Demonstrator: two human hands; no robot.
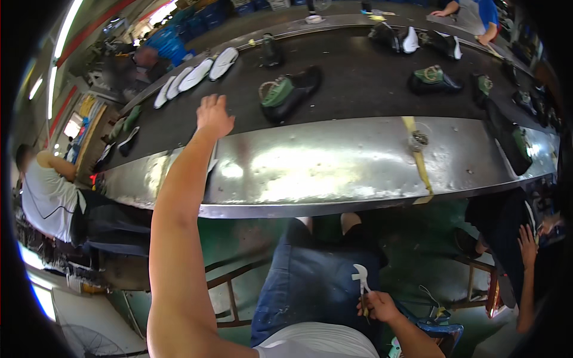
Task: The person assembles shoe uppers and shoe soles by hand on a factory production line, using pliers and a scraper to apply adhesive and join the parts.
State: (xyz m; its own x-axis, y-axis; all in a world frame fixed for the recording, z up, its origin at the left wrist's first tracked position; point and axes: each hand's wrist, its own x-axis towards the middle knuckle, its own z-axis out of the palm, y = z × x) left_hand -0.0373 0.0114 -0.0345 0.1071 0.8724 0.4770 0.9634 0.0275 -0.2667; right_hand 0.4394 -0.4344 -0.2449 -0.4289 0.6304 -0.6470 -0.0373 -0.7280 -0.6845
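Note:
My left arm stretches out over the bench, and my left hand (215, 116) is at the near edge of the dark belt (352, 71), fingers extended and open. A dark item with a white edge (212, 162) shows beside that forearm, mostly hidden by it. To the hand's right a black shoe upper with a green tongue and laces (289, 92) lies on the belt. Beyond the fingers sit several white soles (196, 74) in a row. Low over my lap, my right hand (381, 307) is closed around metal pincers (361, 277), their hooked head pointing up.
A shiny steel ledge (310, 161) runs along the belt's near side, with yellow tape (421, 170) across it. More black shoes (436, 79) stand on the belt at right; one (510, 140) overlaps the ledge. People sit at left (51, 197) and right (507, 250); another works across the belt (477, 18).

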